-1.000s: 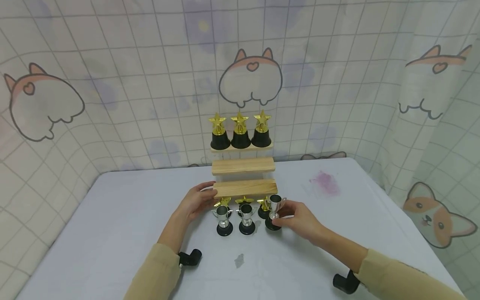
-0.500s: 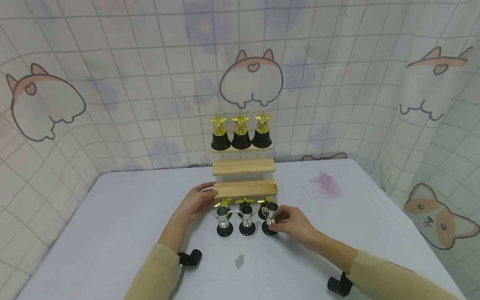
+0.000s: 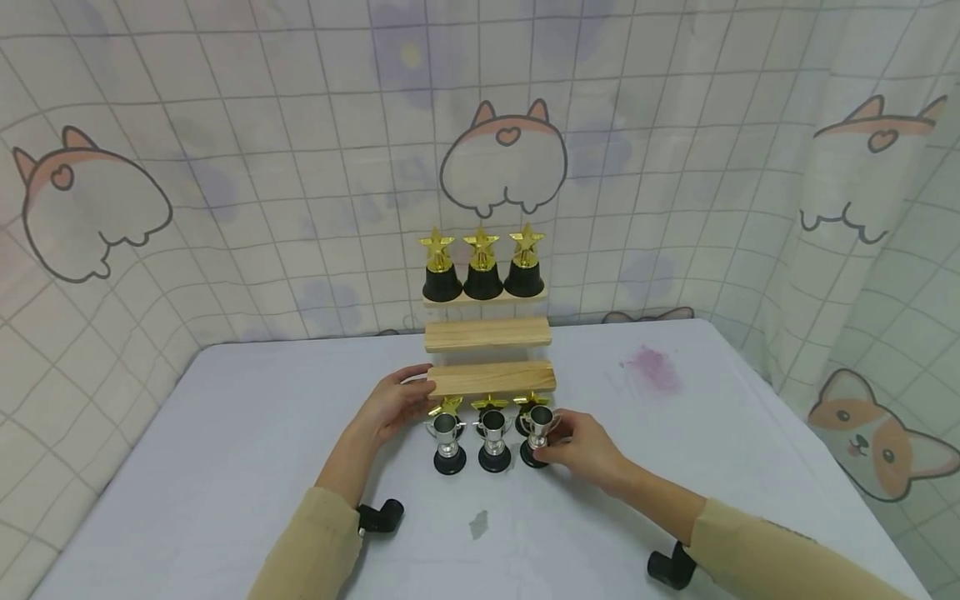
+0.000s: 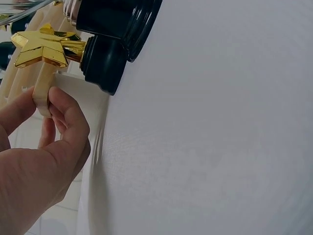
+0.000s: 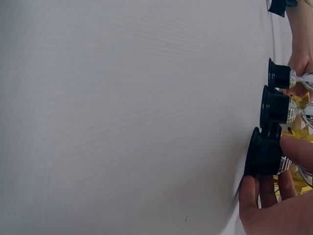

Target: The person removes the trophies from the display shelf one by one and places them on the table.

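Observation:
My right hand [image 3: 581,450] holds a small silver trophy cup [image 3: 539,423] by its black base [image 5: 263,154], with thumb and fingers on either side. The cup stands upright at the right end of a row with a middle silver cup [image 3: 493,427] and a left silver cup [image 3: 447,430]. Close behind them stand gold star trophies [image 3: 446,407], partly hidden. At the left end of the lowest wooden shelf board [image 3: 491,377], my left hand [image 3: 393,404] pinches the board's end [image 4: 43,90] between thumb and fingers. A gold star [image 4: 41,46] is just beside those fingers.
Above the lowest board is a middle wooden board [image 3: 487,333]. Three gold star trophies on black bases [image 3: 482,282] stand on the top board [image 3: 485,301]. A patterned curtain [image 3: 322,167] hangs behind the white-covered table [image 3: 225,467].
The right hand has brought its silver cup left and slightly toward me, into line with the other two cups. My left hand has stayed at the board's end.

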`<state>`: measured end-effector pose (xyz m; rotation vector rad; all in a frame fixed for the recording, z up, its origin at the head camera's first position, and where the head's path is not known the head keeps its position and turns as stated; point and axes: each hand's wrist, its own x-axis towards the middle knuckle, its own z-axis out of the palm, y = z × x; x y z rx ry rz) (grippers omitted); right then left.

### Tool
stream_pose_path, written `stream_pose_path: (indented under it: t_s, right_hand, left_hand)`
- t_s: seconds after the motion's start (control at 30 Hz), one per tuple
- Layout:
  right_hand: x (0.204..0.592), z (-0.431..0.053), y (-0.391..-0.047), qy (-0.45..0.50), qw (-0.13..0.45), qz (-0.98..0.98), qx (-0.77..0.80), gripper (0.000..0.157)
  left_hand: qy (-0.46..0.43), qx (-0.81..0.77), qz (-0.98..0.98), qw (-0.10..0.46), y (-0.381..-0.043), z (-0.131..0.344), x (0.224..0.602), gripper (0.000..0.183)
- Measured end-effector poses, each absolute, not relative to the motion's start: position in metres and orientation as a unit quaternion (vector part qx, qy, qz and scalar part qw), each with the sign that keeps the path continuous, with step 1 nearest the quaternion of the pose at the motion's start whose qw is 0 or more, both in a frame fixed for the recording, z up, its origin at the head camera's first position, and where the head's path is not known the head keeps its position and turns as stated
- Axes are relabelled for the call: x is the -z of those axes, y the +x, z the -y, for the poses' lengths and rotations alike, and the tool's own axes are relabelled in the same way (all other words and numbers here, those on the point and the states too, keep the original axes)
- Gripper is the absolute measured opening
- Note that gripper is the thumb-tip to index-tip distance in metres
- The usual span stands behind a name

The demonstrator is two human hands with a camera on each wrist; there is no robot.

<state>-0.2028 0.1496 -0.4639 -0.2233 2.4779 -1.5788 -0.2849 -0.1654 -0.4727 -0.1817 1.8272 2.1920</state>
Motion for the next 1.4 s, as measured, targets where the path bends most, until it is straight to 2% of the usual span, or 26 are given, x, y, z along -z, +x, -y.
stream_pose_path:
  t_s: [0.43,0.67,0.9,1.4]
  right_hand:
    - [0.453,-0.164,-0.203,-0.069,0.087,-0.837,0.535,0.036]
    - [0.445,-0.179,-0.212,-0.041,0.078,-0.830,0.550,0.031]
    - [0.426,-0.184,-0.224,-0.041,0.057,-0.822,0.565,0.028]
    - [0.385,-0.178,-0.256,-0.053,0.044,-0.799,0.598,0.033]
  left_hand:
    - [-0.069,-0.762,-0.628,0.143,-0.285,0.164,0.476,0.056]
    - [-0.064,-0.763,-0.627,0.143,-0.285,0.164,0.475,0.056]
    - [-0.058,-0.765,-0.625,0.145,-0.286,0.164,0.476,0.057]
    - [-0.054,-0.764,-0.625,0.149,-0.287,0.167,0.476,0.057]
